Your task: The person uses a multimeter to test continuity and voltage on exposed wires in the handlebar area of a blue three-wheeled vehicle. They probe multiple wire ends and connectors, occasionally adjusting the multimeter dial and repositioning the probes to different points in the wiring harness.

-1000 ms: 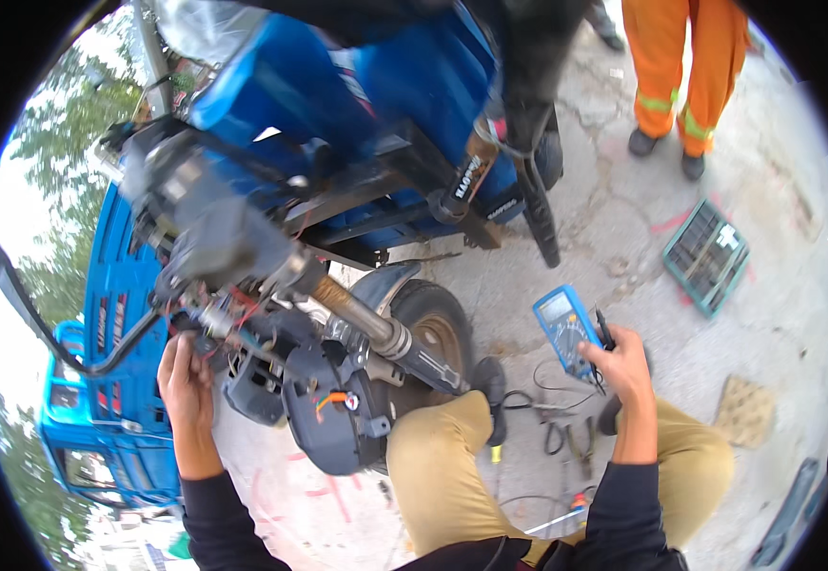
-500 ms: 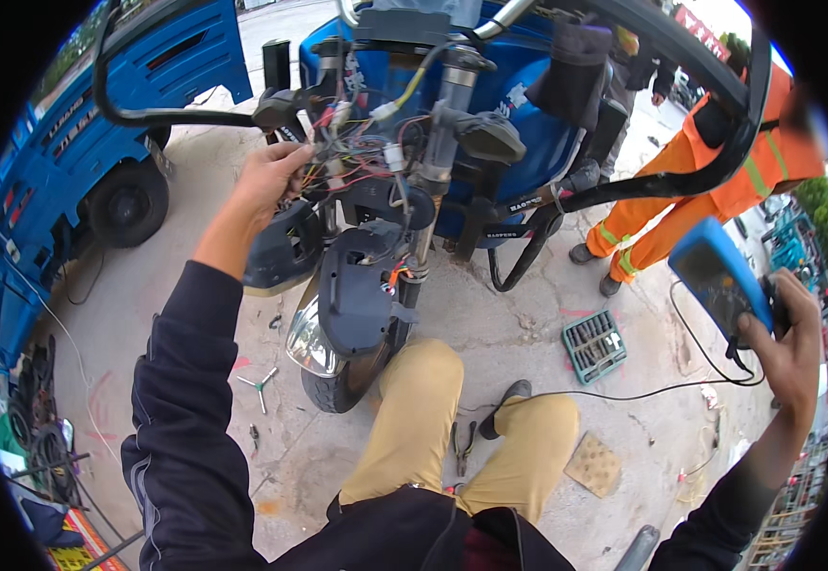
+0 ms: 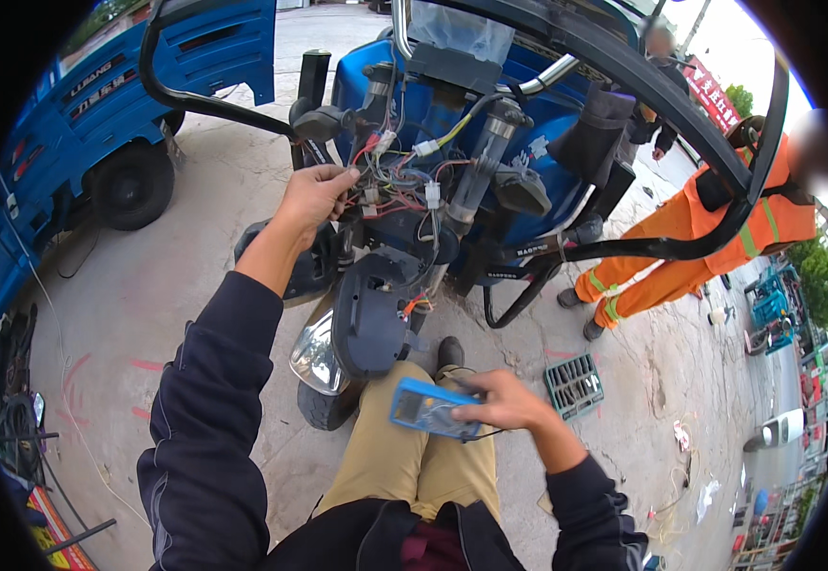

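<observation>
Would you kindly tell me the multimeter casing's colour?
The multimeter casing is blue, showing best in the head view.

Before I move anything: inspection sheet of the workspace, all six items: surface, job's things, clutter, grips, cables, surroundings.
Surface: concrete ground, cracked, with red marks.
Job's things: blue multimeter, held above the thighs, display unreadable; exposed wiring with white connectors on the vehicle front.
Clutter: green tool case, open on the ground; pale scrap lower right.
Grips: left grip has fingertips together at the wiring, exact hold unclear; right grip is closed on the multimeter.
Cables: black lead at the multimeter, far end not traceable; dark cables piled at far left.
Surroundings: blue cargo vehicle at left; person in orange workwear standing at right.
</observation>
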The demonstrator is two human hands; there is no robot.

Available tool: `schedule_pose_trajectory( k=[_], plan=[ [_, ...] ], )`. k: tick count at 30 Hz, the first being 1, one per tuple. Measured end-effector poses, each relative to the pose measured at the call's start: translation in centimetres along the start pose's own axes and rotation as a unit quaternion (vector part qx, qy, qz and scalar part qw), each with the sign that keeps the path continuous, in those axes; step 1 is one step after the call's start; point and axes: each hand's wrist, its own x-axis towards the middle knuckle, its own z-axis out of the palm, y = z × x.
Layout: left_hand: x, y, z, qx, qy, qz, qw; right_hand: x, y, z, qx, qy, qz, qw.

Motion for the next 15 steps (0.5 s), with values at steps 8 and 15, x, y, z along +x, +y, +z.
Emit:
schedule_pose_trajectory(
  k=[8, 15],
  plan=[
    [-1.3, 0.3, -0.4, -0.002, -0.032, -0.005, 0.999, 4.9, 3.8, 5.7, 0.009, 0.034, 0.002, 0.999],
    [-0.7, 0.3, -0.9, 0.005, -0.039, -0.006, 0.999, 4.1, 3.7, 2.6, -0.018, 0.078, 0.036, 0.996]
  ],
)
